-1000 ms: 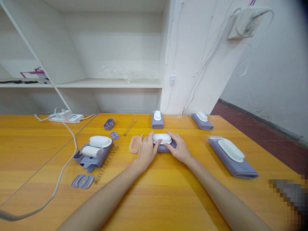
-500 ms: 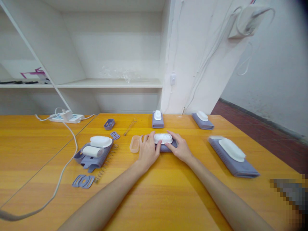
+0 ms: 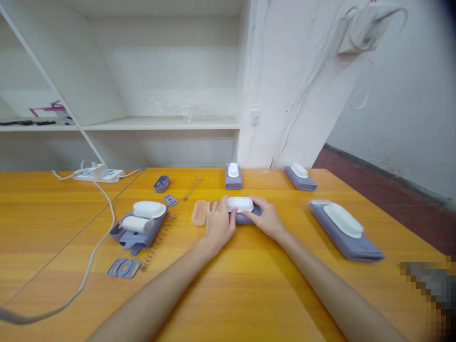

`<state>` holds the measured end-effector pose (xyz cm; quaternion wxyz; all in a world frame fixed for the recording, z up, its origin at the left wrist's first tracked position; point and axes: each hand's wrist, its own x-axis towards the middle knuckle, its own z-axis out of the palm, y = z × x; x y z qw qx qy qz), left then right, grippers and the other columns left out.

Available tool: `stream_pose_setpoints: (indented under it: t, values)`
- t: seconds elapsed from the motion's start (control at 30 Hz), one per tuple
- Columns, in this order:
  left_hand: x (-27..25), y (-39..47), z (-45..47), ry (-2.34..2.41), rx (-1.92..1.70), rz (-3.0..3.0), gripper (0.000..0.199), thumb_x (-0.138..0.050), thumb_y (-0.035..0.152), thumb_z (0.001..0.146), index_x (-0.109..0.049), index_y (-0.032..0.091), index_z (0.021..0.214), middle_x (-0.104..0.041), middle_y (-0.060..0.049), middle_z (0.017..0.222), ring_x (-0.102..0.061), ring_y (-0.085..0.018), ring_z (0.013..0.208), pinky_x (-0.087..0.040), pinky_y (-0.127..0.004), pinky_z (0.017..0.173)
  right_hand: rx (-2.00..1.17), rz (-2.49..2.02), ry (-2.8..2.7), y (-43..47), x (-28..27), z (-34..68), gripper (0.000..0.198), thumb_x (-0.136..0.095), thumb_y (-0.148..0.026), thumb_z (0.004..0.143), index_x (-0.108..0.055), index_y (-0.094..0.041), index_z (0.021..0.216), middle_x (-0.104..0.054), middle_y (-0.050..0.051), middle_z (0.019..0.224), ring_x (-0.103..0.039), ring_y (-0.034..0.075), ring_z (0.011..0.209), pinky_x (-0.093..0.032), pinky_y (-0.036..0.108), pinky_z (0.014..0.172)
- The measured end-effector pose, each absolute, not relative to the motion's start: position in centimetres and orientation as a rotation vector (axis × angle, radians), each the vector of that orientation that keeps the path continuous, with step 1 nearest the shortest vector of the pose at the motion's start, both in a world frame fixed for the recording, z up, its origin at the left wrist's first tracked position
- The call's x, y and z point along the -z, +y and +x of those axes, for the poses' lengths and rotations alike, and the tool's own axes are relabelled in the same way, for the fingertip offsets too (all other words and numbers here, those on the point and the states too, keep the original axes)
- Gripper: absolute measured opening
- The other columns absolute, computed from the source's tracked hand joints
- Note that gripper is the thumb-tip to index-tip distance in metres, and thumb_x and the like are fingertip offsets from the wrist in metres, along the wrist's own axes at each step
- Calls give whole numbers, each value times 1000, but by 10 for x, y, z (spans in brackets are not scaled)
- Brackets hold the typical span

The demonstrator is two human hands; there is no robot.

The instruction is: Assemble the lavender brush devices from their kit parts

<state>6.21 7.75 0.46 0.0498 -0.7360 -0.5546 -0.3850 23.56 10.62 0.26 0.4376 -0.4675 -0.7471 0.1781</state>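
Two hands on one white bristled brush [image 3: 240, 204], bristle side up. Left hand [image 3: 218, 222]: partly closed, fingers curled round the brush's left end, thumb against its near side. Right hand [image 3: 268, 219]: same idea mirrored, index finger at the far right corner, thumb on the near edge, small gap between thumb and finger. Brush sits between the two sets of fingertips, just over a purple-grey case [image 3: 245, 219] lying crosswise on the wooden table [image 3: 228, 289]; hands hide part of that case, so can't tell if brush and case touch. Peach translucent tray [image 3: 199, 213] is just left of the left hand. Further left: an opened purple-grey holder [image 3: 153, 237] with a white cylinder [image 3: 135, 224] and a white oval piece [image 3: 147, 209] on it, a long coil spring [image 3: 156, 243] along its right side, slotted flat plates [image 3: 123, 269] nearer the person. Second spring [image 3: 193, 187], small purple-grey cup [image 3: 162, 184] and a smaller slotted plate [image 3: 170, 200] lie beyond. Three more cases topped with white oval pieces: one behind the brush [image 3: 233, 184], one far right [image 3: 306, 184], one nearer right [image 3: 356, 249].
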Motion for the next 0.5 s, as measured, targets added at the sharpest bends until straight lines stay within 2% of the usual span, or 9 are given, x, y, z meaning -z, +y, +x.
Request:
stream_pose_setpoints:
  t: [0.23, 0.5]
  values:
    - [-5, 78, 61, -1684, 1167, -2258, 34, -42, 30, 88, -41, 17, 120, -59, -11, 113, -54, -27, 102, -31, -47, 97, -464, -1141, -1855, 110, 1, 237, 41, -68, -43, 70, -63, -20, 103, -65, 9, 102, -59, 24, 95, -45, 42, 87]
    - [-3, 77, 61, -1677, 1147, -2249, 35, -41, 29, 88, -42, 17, 121, -59, -11, 111, -54, -26, 100, -34, -45, 93, -410, -1099, -1885, 110, 5, 234, 37, -65, -41, 73, -62, -20, 104, -64, 8, 104, -56, 24, 98, -43, 42, 90]
